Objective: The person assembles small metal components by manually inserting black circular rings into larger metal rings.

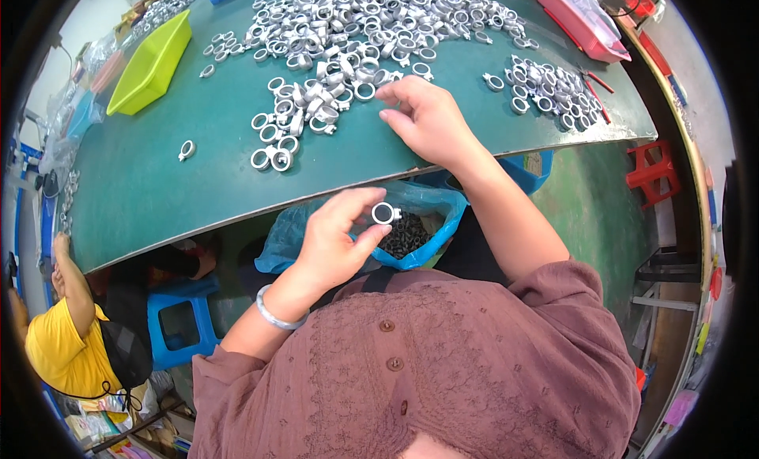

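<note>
Close to my body, over the table's front edge, my left hand (336, 226) pinches a silver metal ring (394, 215) with a small lug on its side. The ring's inside looks dark. My right hand (427, 117) is above the green table (213, 170), thumb and fingers apart, with nothing visible between them. Its fingertips are nearest to a ring (364, 91) at the edge of a big heap of similar silver rings (340, 32). Beneath my left hand, a blue plastic bag (443, 214) lies open with many small dark pieces (407, 236) inside.
A smaller ring pile (553, 91) and red-handled pliers (597, 87) lie at the right. One ring (186, 150) sits alone at left. Around stand a lime-green tray (150, 68), a pink tray (581, 24), a blue stool (182, 321), a red stool (653, 173) and a person in yellow (67, 348).
</note>
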`<action>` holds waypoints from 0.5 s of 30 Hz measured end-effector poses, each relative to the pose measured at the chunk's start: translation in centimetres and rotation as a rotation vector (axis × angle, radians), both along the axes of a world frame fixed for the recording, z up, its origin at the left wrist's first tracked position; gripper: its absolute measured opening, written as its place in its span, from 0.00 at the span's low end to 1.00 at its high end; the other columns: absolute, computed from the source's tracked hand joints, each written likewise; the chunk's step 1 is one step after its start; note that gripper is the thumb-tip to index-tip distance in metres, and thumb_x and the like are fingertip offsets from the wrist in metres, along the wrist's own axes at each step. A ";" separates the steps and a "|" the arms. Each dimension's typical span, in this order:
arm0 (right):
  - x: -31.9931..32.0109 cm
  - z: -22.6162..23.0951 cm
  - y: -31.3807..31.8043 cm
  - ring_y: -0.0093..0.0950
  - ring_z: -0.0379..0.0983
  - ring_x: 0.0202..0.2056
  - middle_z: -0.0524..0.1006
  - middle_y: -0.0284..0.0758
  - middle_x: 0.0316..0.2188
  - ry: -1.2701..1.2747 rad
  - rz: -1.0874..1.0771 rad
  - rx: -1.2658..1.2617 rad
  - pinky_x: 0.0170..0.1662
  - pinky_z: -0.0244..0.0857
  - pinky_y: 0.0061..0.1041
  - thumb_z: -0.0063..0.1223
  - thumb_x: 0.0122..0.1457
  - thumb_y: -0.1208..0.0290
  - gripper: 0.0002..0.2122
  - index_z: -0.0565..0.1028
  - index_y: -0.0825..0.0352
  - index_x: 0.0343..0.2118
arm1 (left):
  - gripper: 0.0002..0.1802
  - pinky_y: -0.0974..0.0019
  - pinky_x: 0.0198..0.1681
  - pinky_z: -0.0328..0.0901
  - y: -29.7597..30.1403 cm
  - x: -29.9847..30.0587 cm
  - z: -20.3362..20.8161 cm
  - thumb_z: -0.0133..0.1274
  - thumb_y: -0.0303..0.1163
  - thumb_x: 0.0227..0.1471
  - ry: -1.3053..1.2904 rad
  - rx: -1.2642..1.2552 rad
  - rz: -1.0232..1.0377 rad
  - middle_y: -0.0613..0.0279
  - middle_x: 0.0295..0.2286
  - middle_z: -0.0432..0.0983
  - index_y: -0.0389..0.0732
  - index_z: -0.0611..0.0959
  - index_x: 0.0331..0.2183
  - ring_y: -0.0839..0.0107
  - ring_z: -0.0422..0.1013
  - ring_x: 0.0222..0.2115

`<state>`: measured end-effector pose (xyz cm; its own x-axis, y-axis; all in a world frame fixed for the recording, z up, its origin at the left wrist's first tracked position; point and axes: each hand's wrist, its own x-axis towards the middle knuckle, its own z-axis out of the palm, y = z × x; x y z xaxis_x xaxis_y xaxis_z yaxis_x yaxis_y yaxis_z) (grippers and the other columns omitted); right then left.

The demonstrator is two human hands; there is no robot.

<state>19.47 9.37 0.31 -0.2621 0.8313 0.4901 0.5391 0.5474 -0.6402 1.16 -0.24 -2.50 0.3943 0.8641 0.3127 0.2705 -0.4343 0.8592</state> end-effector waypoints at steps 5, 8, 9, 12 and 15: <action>-1.0 -0.3 2.0 0.37 0.70 0.31 0.72 0.38 0.27 -0.196 -0.058 0.083 0.35 0.64 0.32 0.53 0.45 0.72 0.08 0.75 0.64 0.31 | 0.19 0.72 0.31 0.66 -0.1 0.0 -0.8 0.57 0.23 0.38 0.193 0.104 -0.007 0.57 0.31 0.72 0.36 0.75 0.38 0.69 0.70 0.28; -1.1 -0.5 2.0 0.34 0.70 0.27 0.72 0.36 0.26 -0.308 -0.067 0.180 0.32 0.63 0.30 0.53 0.46 0.74 0.07 0.73 0.65 0.30 | 0.16 0.74 0.32 0.65 -0.1 -0.1 0.0 0.55 0.23 0.42 0.034 -0.146 -0.019 0.60 0.31 0.72 0.35 0.75 0.38 0.76 0.69 0.29; -1.1 -0.3 1.8 0.34 0.70 0.27 0.71 0.37 0.25 -0.297 -0.025 0.142 0.31 0.63 0.29 0.52 0.46 0.75 0.06 0.73 0.66 0.29 | 0.16 0.75 0.32 0.65 0.0 -0.3 -0.3 0.54 0.23 0.44 -0.086 -0.217 -0.012 0.60 0.31 0.72 0.34 0.75 0.39 0.77 0.69 0.29; -1.4 -0.1 0.3 0.33 0.69 0.26 0.71 0.37 0.23 -0.132 0.085 0.119 0.30 0.63 0.27 0.53 0.46 0.78 0.04 0.73 0.68 0.26 | 0.17 0.75 0.29 0.66 -0.2 -0.4 0.9 0.45 0.25 0.52 -0.368 -0.425 0.016 0.57 0.33 0.73 0.33 0.69 0.46 0.76 0.69 0.28; -1.8 0.5 -2.5 0.29 0.69 0.25 0.71 0.36 0.23 0.148 0.254 0.092 0.28 0.63 0.23 0.54 0.45 0.82 0.04 0.73 0.69 0.25 | 0.23 0.75 0.28 0.66 0.4 -0.3 1.7 0.42 0.27 0.54 -0.544 -0.395 0.083 0.52 0.35 0.72 0.32 0.61 0.51 0.74 0.70 0.28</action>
<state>17.64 6.85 0.77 -0.3759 0.6990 0.6084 0.2825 0.7117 -0.6432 0.91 0.14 -0.76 0.1971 0.9750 0.1023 -0.2263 -0.0563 0.9724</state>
